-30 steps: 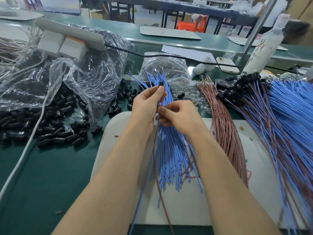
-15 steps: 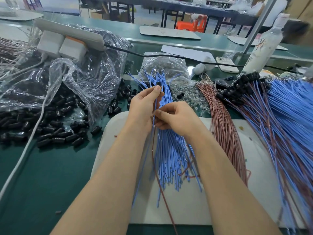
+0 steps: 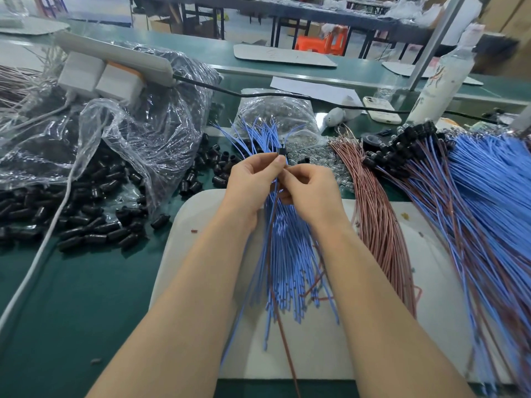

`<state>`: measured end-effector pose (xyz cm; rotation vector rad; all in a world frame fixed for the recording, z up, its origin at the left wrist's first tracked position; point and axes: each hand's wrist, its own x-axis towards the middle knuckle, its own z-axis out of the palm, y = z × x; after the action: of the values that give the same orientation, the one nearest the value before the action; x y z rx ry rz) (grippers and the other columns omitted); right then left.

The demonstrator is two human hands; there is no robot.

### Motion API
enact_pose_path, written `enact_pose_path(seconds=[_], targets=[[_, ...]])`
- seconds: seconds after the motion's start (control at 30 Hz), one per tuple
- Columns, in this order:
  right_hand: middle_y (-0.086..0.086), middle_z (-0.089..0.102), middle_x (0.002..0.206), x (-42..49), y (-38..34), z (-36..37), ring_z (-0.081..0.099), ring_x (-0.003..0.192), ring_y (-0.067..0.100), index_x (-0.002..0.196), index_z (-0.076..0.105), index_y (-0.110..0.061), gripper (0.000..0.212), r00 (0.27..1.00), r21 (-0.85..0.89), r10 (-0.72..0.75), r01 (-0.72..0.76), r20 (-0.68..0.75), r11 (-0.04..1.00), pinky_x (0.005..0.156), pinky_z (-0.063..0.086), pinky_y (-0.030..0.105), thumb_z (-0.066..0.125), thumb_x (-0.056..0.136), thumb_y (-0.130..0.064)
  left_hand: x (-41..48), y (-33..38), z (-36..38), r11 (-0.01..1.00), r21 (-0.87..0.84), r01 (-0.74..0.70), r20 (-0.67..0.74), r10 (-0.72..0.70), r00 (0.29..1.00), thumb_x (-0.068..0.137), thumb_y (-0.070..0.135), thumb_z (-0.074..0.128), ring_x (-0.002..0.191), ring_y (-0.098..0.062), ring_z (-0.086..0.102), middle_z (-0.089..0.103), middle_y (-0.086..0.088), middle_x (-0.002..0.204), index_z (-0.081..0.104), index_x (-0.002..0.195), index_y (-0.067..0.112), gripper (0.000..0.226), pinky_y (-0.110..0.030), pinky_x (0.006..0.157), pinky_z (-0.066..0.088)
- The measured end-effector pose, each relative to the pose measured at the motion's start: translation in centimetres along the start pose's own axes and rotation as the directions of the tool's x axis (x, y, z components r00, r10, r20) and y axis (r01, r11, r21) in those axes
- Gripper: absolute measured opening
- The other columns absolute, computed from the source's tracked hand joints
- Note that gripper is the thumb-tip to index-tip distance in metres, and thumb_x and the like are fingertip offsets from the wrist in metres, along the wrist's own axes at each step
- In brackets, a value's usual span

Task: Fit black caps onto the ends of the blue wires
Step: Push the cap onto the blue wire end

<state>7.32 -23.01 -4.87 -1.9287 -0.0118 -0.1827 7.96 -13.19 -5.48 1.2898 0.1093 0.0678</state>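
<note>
A loose bundle of blue wires point(image 3: 287, 254) lies on a white board point(image 3: 316, 340) in front of me, its far ends fanning upward. My left hand point(image 3: 253, 185) pinches a small black cap point(image 3: 282, 152) between thumb and forefinger above the bundle. My right hand point(image 3: 310, 193) sits right beside it, fingertips closed on a thin blue wire and a brown wire that run down between both hands. Loose black caps point(image 3: 86, 225) are heaped on the green mat to the left.
A clear plastic bag point(image 3: 138, 133) of caps and a white power strip point(image 3: 115, 58) sit at back left. Brown wires point(image 3: 376, 225) and a pile of capped blue-and-brown wires point(image 3: 474, 202) fill the right. A phone point(image 3: 380, 109) and a white bottle point(image 3: 439, 84) stand behind.
Both hands have shifted slightly left and drawn closer together, and the right hand's fingertips have come up to the cap in the left hand.
</note>
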Motion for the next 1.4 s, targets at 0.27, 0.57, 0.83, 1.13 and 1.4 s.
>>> enact_pose_path(seconds=[0.27,0.57,0.83,1.13,1.4], targets=[[0.003,0.068,0.067,0.0,0.2,0.3,0.062,0.055,0.01,0.072,0.066,-0.019,0.02,0.998,0.021,0.004,-0.006,0.068,1.0,0.073,0.058,0.037,0.061,0.091,-0.014,0.0,0.3,0.0,0.995,-0.104,0.008,-0.039,-0.012,0.999,0.092,0.012,0.059,0.066,-0.014,0.055,0.065,-0.003,0.083,0.063,0.091,0.009,0.005,-0.026,0.055,0.044],[0.003,0.067,0.068,-1.0,-0.6,1.0,0.061,0.06,0.014,0.073,0.062,-0.016,0.021,0.977,-0.02,-0.04,0.046,0.211,0.999,0.078,0.055,0.044,0.058,0.093,-0.015,0.2,1.0,-0.5,0.976,-0.215,0.038,-0.134,-0.068,0.989,0.091,0.016,0.061,0.071,-0.014,0.053,0.065,0.001,0.079,0.066,0.084,0.015,0.01,-0.021,0.047,0.037],[-0.004,0.07,0.08,1.1,-0.1,-5.9,0.059,0.066,0.01,0.077,0.065,-0.027,0.022,0.974,-0.178,-0.027,-0.014,-0.225,0.984,0.077,0.054,0.038,0.053,0.095,-0.02,0.1,0.7,-0.6,0.927,0.241,-0.288,-0.123,0.324,0.938,0.092,0.008,0.058,0.068,-0.001,0.055,0.062,0.008,0.083,0.062,0.1,0.023,0.018,-0.007,0.062,0.045],[0.001,0.068,0.105,2.1,1.3,-5.2,0.06,0.096,0.018,0.103,0.071,-0.02,0.015,0.985,-0.555,0.169,-0.164,-0.042,0.816,0.079,0.043,0.023,0.064,0.089,-0.02,0.0,0.1,0.0,0.881,0.305,-0.363,0.024,0.374,0.927,0.091,-0.003,0.053,0.094,-0.009,0.064,0.068,0.002,0.096,0.058,0.093,0.024,0.027,-0.016,0.085,0.049],[0.001,0.066,0.099,1.9,1.7,-4.5,0.058,0.087,0.016,0.088,0.059,-0.022,0.005,0.995,-0.499,0.029,-0.074,-0.098,0.864,0.074,0.043,0.027,0.063,0.091,-0.023,-0.1,0.3,-0.1,0.891,0.291,-0.348,0.02,0.358,0.933,0.091,-0.004,0.052,0.092,-0.006,0.062,0.068,-0.003,0.1,0.059,0.096,0.017,0.023,-0.014,0.084,0.048]])
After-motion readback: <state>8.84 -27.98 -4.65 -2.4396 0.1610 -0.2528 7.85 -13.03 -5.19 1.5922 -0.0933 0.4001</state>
